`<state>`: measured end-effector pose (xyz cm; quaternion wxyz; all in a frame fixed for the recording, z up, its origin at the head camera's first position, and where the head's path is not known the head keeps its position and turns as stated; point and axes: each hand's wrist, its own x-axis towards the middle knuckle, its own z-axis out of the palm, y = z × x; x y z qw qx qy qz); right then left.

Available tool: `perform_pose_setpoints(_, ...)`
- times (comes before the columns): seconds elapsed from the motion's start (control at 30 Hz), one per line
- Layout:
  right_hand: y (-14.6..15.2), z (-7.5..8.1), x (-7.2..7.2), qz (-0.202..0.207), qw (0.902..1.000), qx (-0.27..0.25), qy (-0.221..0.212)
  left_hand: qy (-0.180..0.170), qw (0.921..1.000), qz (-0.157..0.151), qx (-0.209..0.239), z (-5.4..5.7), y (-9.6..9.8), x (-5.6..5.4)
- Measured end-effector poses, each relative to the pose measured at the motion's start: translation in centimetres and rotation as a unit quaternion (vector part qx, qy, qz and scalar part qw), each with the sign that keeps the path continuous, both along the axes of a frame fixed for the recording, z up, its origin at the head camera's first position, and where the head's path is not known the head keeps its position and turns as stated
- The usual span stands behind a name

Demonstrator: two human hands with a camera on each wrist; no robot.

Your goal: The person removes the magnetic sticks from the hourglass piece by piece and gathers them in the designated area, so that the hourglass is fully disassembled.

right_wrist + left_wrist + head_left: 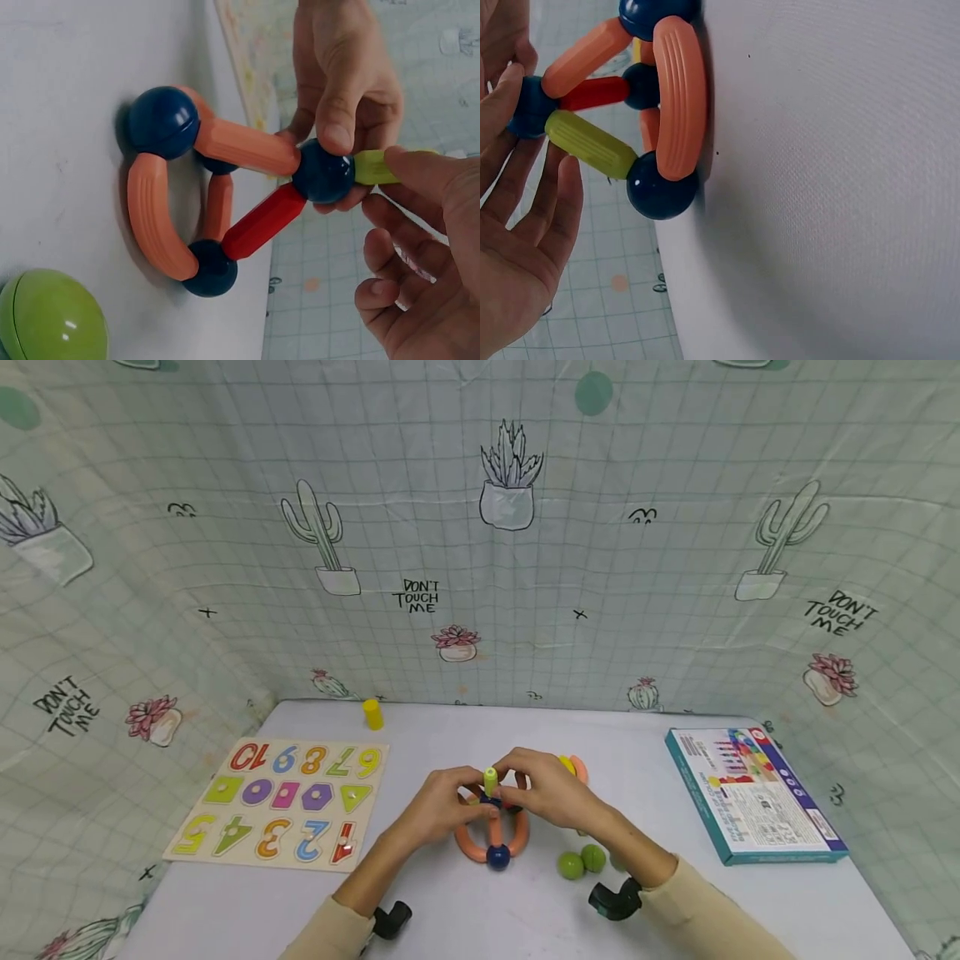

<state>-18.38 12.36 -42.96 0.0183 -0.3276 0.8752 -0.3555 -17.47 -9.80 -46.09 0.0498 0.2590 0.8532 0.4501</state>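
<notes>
A toy frame of orange, red and yellow-green sticks joined by blue balls stands on the table. Curved orange sticks [681, 97] form its base, and a red stick [264, 221] and a straight orange stick [251, 146] slope up to the top blue ball [322, 171]. My left hand [438, 806] holds that ball between thumb and fingers. From above, my right hand [553, 789] pinches a short yellow-green stick [491, 781], which points upward with its lower end against the ball. Another yellow-green stick [592, 144] slopes down to a base ball [661, 186].
Left of the hands lies a number and shape puzzle board [277, 802]; a yellow cylinder [373, 714] stands behind it. Green balls [571, 865] sit by the right forearm. Orange and yellow pieces [578, 768] show behind the right hand. A flat printed box [753, 793] lies at right.
</notes>
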Motion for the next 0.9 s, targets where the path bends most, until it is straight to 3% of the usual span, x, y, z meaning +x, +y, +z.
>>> perform_pose_setpoints(0.33, -0.1, 0.5, 0.0, -0.004, 0.9989, -0.04, 0.025, 0.01, 0.9999, -0.006, 0.002, 0.3, -0.1, -0.3)
perform_pose_setpoints(0.5, 1.0, 3.4, -0.4, -0.049, 0.9903, -0.122, 0.045, 0.006, 1.0, -0.005, 0.002, 0.4, 0.0, -0.3)
perform_pose_setpoints(0.63, 2.8, 5.3, -0.8, -0.084, 0.9886, -0.122, 0.027, 0.0, 1.0, -0.002, -0.007, 0.2, 0.0, -0.3)
perform_pose_setpoints(0.73, 4.5, 5.1, -0.8, -0.105, 0.9895, -0.099, 0.007, -0.001, 0.9999, -0.002, -0.01, -0.1, -0.1, -0.2)
perform_pose_setpoints(0.9, 8.1, 3.0, -0.9, -0.128, 0.9892, -0.062, -0.034, 0.004, 0.9999, 0.0, -0.012, -0.3, 0.0, -0.1)
